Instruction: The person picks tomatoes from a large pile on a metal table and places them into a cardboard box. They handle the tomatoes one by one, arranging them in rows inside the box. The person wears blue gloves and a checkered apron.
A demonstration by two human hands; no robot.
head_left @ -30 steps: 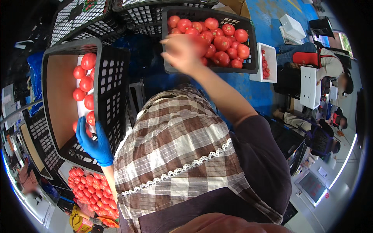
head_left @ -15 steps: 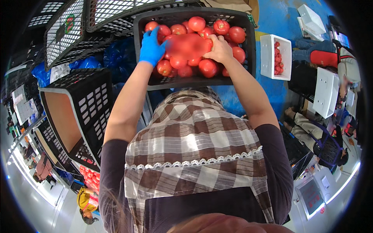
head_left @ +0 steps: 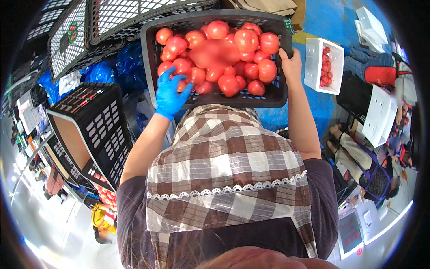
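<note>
A black plastic crate (head_left: 215, 102) of red tomatoes (head_left: 229, 85) is in front of me, slightly tilted. My left hand (head_left: 171, 95), in a blue glove, is at the crate's near left corner. Its fingers are spread over the tomatoes there, touching at least one, with none clearly gripped. My bare right hand (head_left: 292, 65) is closed around the crate's right end at the rim, thumb up top and the other fingers partly hidden. A blurred patch covers the tomatoes in the middle.
A white foam box (head_left: 339, 67) with small tomatoes stands to the right on the blue floor. Black crates (head_left: 105, 130) are stacked at my left, beside blue plastic bags (head_left: 131, 62). More mesh crates (head_left: 114, 22) lie beyond. A seated person (head_left: 354, 157) is at the right.
My right hand has gone from the tomatoes to the crate's right rim. The left hand has drawn back to the near left corner. The crate has shifted and tilted, and tomatoes lie differently.
</note>
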